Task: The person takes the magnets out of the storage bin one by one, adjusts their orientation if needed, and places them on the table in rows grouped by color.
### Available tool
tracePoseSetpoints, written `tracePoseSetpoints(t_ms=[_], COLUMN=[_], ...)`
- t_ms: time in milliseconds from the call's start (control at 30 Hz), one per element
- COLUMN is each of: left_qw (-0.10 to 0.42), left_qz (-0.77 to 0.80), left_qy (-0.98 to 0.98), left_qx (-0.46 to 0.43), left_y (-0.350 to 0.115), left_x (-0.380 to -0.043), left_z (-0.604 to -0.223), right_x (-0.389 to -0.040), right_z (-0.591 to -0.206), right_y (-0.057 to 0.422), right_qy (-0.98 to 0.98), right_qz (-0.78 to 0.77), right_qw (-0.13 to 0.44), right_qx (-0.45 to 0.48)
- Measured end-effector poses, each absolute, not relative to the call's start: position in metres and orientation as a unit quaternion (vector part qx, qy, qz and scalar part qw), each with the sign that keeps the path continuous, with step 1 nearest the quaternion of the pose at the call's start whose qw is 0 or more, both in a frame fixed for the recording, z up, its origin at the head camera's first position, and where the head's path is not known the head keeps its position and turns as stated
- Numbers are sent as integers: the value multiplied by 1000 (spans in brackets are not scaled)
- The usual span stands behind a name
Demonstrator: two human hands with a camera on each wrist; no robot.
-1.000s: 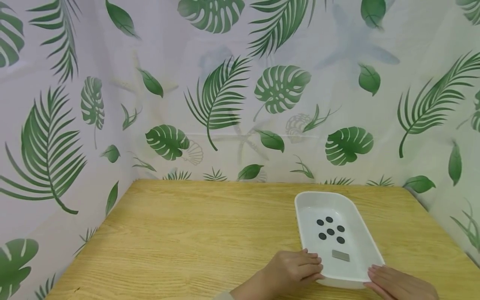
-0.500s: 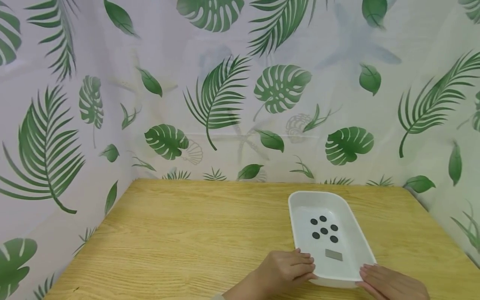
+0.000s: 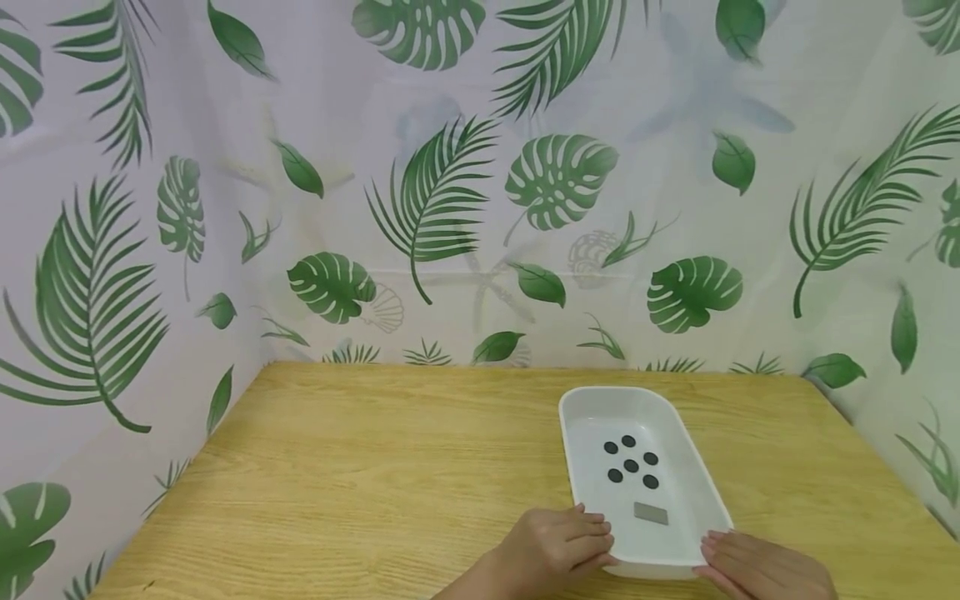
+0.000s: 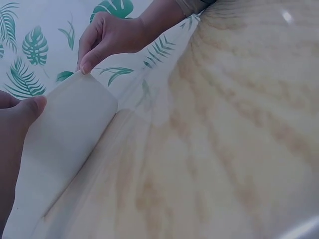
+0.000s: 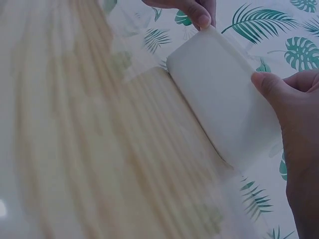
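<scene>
A white rounded tray [image 3: 675, 546] sits on the wooden table at the right of the head view. Several small black discs [image 3: 631, 466] lie on its floor in a loose cluster, and a grey rectangular block [image 3: 650, 512] lies nearer the front. My left hand [image 3: 558, 546] pinches the rim at the near left corner. At the near right corner my right hand [image 3: 768, 567] grips the rim the same way. Both wrist views show the thumbs pressed on the outside of the tray wall [image 4: 75, 114], with fingers over the edge.
The wooden table [image 3: 375, 467] stretches away to the left of the tray. Behind it and at both sides hangs a white cloth [image 3: 450, 333] printed with green leaves.
Both hands have slid the tray to the left across the table. The discs and the grey block have travelled with it, keeping their arrangement.
</scene>
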State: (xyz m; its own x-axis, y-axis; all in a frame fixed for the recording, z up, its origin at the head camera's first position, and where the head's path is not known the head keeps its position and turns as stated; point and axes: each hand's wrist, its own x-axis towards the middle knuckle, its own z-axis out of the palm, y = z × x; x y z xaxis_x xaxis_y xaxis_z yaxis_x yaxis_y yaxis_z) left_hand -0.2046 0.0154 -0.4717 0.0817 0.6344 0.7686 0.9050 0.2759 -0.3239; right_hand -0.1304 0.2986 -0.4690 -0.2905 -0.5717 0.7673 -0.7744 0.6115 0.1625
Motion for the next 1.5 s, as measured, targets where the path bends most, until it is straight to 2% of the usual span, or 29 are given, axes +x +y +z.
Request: tracePoseSetpoints(t_ms=[300,567,933,1200,1500], left_qw=[447,446,464,471,489], left_qz=[-156,-176,-161,-165,-157], left_qy=[-665,-668,-644,-633,-605], left_qx=[-577,-569,-587,-592,-609], left_y=[5,-7,-16,-26,-37], left_x=[-203,-205,-204,-204,-209], left_z=[-470,-474,-469,-465,-462], right_x=[-132,-144,-143,-145,-153], right_z=[-471,-469,-469,-472,-469], right_y=[289,271,268,261,253], right_qy=[-813,-781,-758,-769,-701], right_qz=[140,180,140,142,167], right_qw=[404,453,454,445,485], right_qx=[395,391,448,436,496])
